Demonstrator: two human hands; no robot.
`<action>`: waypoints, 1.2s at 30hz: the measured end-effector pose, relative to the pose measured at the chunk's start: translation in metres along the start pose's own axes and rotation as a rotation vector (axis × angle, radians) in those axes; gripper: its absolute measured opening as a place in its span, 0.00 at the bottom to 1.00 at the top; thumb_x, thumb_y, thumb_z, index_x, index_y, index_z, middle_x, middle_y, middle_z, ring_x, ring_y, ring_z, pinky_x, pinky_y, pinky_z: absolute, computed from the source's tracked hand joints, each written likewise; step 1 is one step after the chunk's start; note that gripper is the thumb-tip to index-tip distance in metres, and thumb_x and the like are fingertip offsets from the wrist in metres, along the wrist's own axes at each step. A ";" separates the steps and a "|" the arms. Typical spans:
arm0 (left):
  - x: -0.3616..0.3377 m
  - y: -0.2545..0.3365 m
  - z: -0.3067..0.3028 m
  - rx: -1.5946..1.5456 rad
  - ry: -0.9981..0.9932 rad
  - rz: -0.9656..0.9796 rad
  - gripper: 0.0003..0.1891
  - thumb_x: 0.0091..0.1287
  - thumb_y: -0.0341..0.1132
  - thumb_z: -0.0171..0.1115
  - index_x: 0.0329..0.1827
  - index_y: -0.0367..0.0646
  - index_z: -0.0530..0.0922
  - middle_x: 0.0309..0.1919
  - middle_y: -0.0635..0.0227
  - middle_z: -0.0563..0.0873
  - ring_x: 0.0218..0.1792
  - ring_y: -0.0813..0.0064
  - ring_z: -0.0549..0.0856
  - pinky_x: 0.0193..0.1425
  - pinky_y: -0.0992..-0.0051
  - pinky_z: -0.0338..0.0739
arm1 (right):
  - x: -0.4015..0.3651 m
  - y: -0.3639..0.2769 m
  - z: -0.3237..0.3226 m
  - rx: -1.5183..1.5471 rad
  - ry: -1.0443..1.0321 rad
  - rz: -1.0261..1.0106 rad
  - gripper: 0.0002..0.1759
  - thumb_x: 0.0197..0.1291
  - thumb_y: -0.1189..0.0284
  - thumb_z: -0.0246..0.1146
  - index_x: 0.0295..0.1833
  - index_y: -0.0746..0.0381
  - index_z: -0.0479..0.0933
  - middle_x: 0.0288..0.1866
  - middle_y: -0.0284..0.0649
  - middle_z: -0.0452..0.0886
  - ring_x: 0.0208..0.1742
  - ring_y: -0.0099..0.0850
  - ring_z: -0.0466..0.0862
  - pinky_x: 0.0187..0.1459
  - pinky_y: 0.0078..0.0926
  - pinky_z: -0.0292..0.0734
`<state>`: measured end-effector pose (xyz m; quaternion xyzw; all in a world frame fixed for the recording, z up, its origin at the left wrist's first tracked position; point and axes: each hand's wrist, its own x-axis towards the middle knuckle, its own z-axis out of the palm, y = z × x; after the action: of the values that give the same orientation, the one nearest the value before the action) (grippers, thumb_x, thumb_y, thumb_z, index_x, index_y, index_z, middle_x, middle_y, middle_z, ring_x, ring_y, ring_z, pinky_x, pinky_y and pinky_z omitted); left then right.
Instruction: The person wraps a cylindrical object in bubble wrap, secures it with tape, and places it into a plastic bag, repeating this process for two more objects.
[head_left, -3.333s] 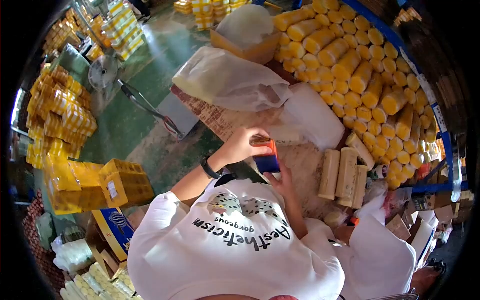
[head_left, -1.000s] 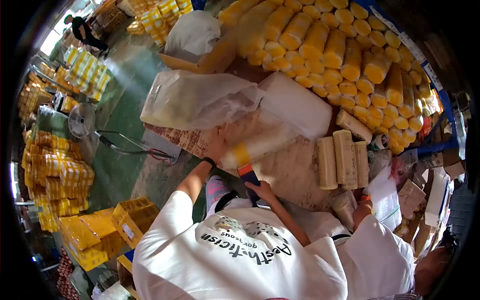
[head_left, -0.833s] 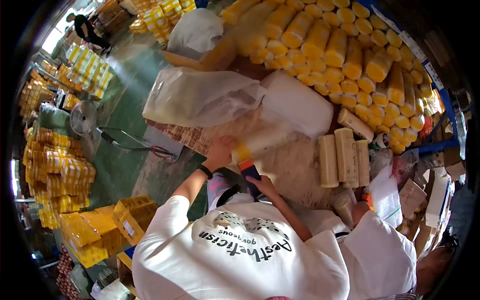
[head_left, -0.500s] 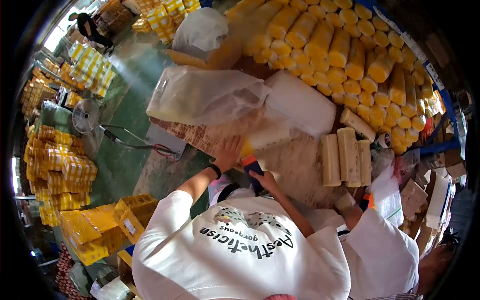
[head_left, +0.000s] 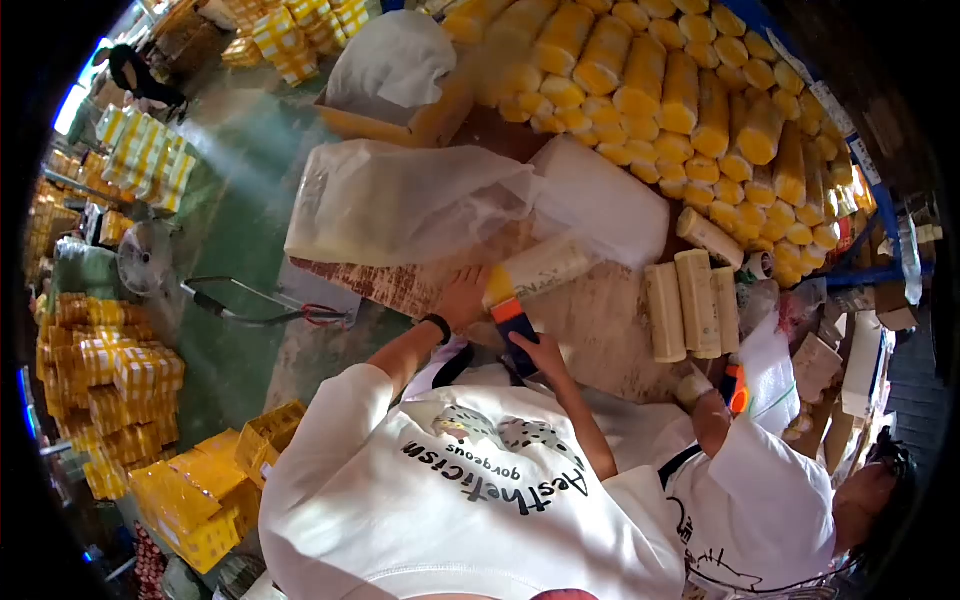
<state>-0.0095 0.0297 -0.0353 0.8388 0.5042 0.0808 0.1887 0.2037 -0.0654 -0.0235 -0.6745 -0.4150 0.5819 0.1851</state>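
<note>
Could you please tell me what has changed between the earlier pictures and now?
The left hand left the orange-and-blue tool and now rests on a wrapped roll newly on the table. The right hand still holds the tool; the three rolls stayed.

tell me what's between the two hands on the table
Head view: an orange-and-blue tape dispenser, gripped by the right hand, its orange end at the yellow end of the roll under the left hand.

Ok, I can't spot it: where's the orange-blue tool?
Head view, centre: the orange-blue tool is in the right hand, its tip at the near end of the pale roll that the left hand touches on the table.
</note>
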 end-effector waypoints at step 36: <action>0.053 -0.072 -0.004 -0.435 -0.263 0.087 0.54 0.42 0.57 0.75 0.70 0.41 0.60 0.67 0.44 0.62 0.69 0.46 0.62 0.73 0.61 0.58 | -0.060 0.064 -0.014 -0.059 0.131 0.324 0.32 0.50 0.43 0.70 0.33 0.67 0.80 0.25 0.39 0.81 0.24 0.27 0.81 0.27 0.27 0.74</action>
<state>-0.0439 0.1068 -0.0632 0.8026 0.4095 0.0859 0.4251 0.2400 -0.1466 -0.0292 -0.7742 -0.3048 0.5465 0.0954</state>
